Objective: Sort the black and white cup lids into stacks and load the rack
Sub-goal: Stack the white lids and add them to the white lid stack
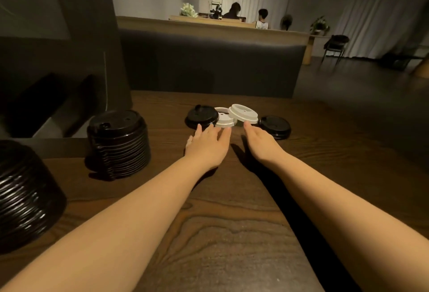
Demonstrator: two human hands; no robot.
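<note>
Both arms stretched forward over wooden table; left hand flat, fingers straight, tips at near edges of black lid and lower white lid, nothing gripped. Right hand likewise extended and empty, fingertips just short of upper white lid, which rests tilted on lower white one; second black lid lying just right of it. Two tall stacks of black lids at left: nearer stack at frame edge, farther stack beside dark rack.

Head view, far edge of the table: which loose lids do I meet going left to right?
Black lid → white lid → tilted white lid leaning on it → black lid.
</note>
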